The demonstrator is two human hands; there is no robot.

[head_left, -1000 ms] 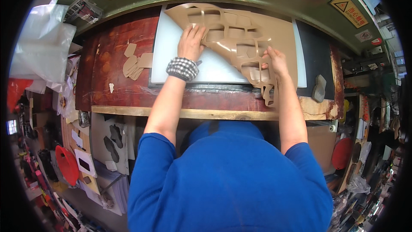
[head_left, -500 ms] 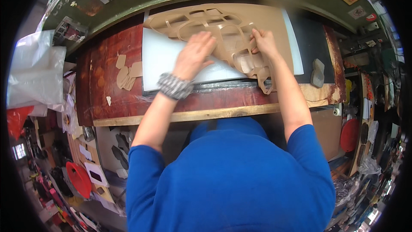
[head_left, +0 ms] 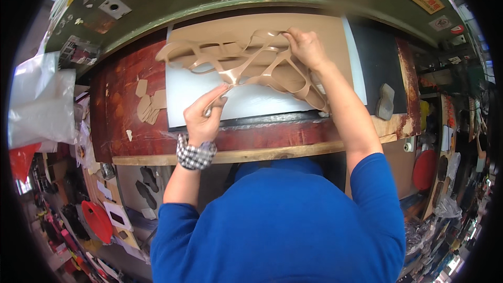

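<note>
Between my hands hangs a tan sheet offcut [head_left: 230, 75], a thin web full of large cut-out holes, lifted and bent above the work surface. My left hand [head_left: 205, 111] pinches its near edge between thumb and fingers. At the far right side of the web, my right hand [head_left: 306, 47] grips another strip of it. Beneath lies a flat tan sheet [head_left: 325, 31] on a white board [head_left: 194, 106]. Several small tan cut pieces [head_left: 149, 107] form a loose pile on the red table, left of the board.
The red worn table [head_left: 118, 89] has a wooden front edge [head_left: 251, 154]. A dark shoe-sole-shaped block [head_left: 385, 102] rests by the black plate [head_left: 385, 63] at right. Behind stands a green machine body [head_left: 173, 0]. Clear plastic bags [head_left: 44, 99] hang at far left.
My left hand has moved from flat over the sheet toward me and now pinches the offcut. My right hand has moved up and left, raising the web off the sheet.
</note>
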